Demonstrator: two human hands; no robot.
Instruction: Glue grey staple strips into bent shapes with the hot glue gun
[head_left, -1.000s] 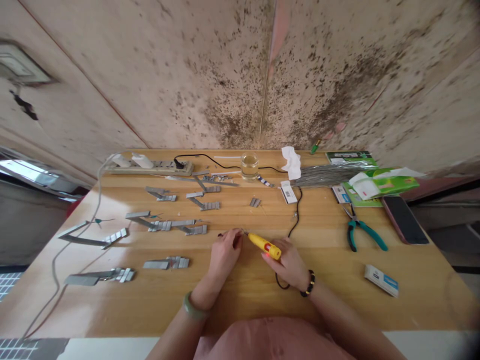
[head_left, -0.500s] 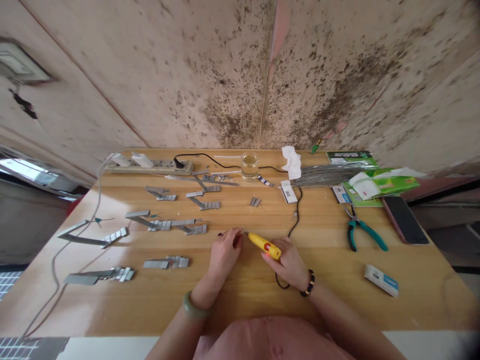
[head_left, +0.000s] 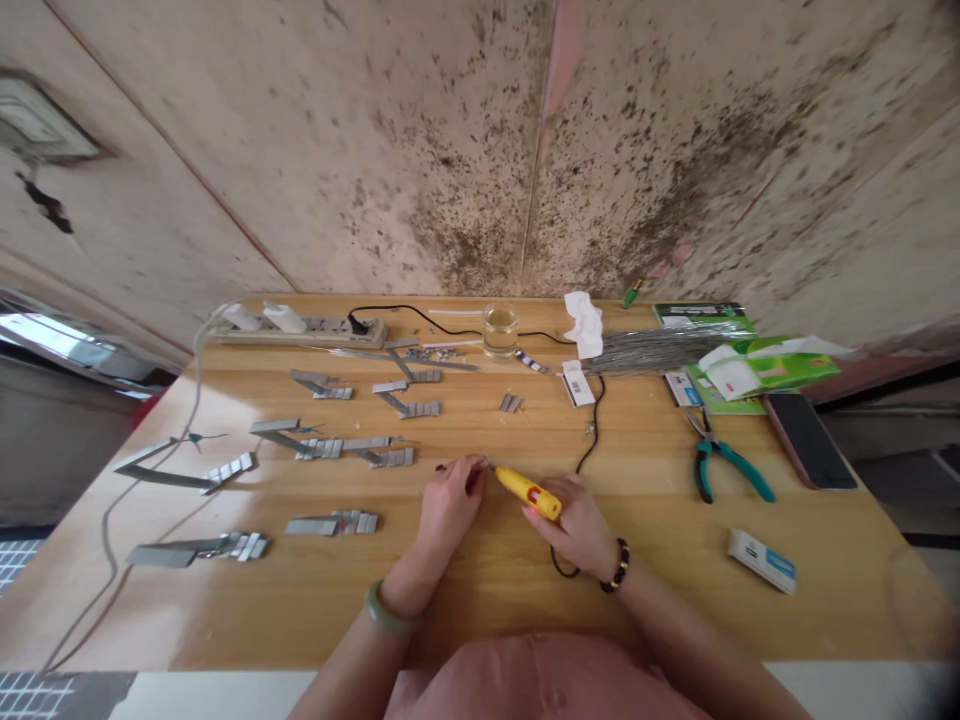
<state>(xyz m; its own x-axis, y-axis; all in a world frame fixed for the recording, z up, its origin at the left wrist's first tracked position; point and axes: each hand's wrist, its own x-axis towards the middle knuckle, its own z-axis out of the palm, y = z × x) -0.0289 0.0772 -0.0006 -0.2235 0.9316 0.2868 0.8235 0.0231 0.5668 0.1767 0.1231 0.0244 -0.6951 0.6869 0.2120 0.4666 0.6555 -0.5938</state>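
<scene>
My right hand (head_left: 576,525) is wrapped round a yellow pen-shaped electric tool (head_left: 529,492) with a red switch area and a thin metal tip. The tip points left and meets the fingertips of my left hand (head_left: 450,505). Those left fingers are pinched together low over the wooden table (head_left: 495,590); whatever they hold is hidden. A small dark spot shows at their left side. From beneath my right hand a black cord (head_left: 597,430) comes out. Just beyond both hands lies a small grey ribbed piece (head_left: 511,403).
Several folded grey strip pieces (head_left: 322,450) lie at the left. A glass of pale liquid (head_left: 499,332) and a power strip (head_left: 330,332) stand at the back. At the right are teal pliers (head_left: 726,465), a wire bundle (head_left: 649,350), a phone (head_left: 810,440) and a small box (head_left: 761,560).
Both hands and the yellow tool stay in the same place. Only the camera view has shifted very slightly.
</scene>
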